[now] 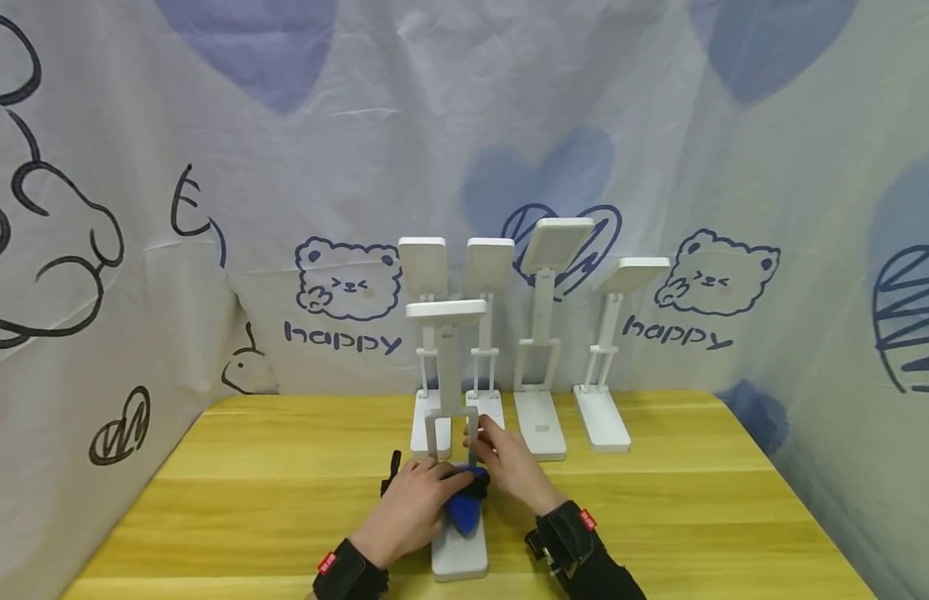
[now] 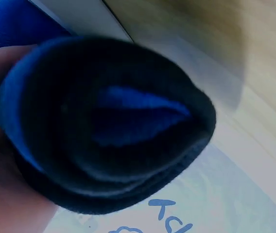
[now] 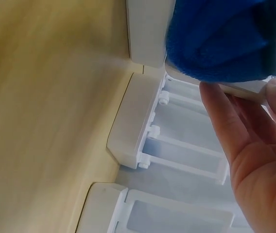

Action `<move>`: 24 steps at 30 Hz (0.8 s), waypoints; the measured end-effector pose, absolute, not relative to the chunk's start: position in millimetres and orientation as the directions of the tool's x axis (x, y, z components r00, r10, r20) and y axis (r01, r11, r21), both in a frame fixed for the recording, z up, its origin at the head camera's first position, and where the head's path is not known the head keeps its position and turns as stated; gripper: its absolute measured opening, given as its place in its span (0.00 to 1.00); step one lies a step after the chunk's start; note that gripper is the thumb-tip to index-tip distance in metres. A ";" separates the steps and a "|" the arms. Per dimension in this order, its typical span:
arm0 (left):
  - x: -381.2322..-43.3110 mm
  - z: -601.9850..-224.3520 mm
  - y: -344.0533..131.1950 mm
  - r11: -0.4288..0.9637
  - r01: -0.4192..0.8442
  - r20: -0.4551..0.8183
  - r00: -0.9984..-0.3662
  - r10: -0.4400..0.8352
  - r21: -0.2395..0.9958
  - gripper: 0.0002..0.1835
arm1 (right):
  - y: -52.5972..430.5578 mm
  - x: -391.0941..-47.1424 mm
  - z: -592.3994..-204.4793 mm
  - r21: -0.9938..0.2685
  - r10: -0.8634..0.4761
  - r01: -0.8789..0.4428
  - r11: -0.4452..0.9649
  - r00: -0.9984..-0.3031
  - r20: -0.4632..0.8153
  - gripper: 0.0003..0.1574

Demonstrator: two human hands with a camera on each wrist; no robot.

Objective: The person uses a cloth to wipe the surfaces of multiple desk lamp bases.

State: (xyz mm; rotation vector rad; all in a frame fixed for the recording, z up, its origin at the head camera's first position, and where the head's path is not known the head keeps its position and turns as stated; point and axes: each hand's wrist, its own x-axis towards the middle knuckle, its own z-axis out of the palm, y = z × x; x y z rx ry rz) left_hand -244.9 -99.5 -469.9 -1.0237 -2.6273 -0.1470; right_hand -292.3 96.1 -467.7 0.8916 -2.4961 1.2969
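Observation:
A white folding stand (image 1: 449, 367) with a flat top panel, upright pole and forked lower arm stands on the table before me. My left hand (image 1: 417, 510) grips a folded blue cloth (image 1: 464, 510) with dark edging, at the fork's foot over the stand's base (image 1: 460, 560). The left wrist view shows the cloth (image 2: 143, 119) bunched into layered folds. With thumb and fingers my right hand (image 1: 512, 467) pinches the right leg of the forked arm. In the right wrist view this hand (image 3: 254, 145) is just beside the blue cloth (image 3: 220, 43).
Behind stand several similar white stands (image 1: 541, 421) in a row, the rightmost stand (image 1: 603, 421) angled outward. A small black strap-like thing (image 1: 392, 472) pokes out by the left hand. The wooden table (image 1: 284, 475) backs onto a printed cloth curtain (image 1: 344, 167).

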 end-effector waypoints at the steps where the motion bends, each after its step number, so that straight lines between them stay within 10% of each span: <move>1: -245.2 -469.1 -99.5 0.733 0.680 0.321 -0.693 0.645 -0.006 0.25 | 96.1 -292.3 -468.0 -0.682 -0.416 -0.586 0.437 -0.804 0.425 0.08; 24: -249.3 -451.3 -117.8 0.615 0.748 0.208 -0.662 0.720 0.249 0.25 | 96.3 -292.9 -469.7 -0.718 -0.411 -0.547 0.430 -0.827 0.384 0.10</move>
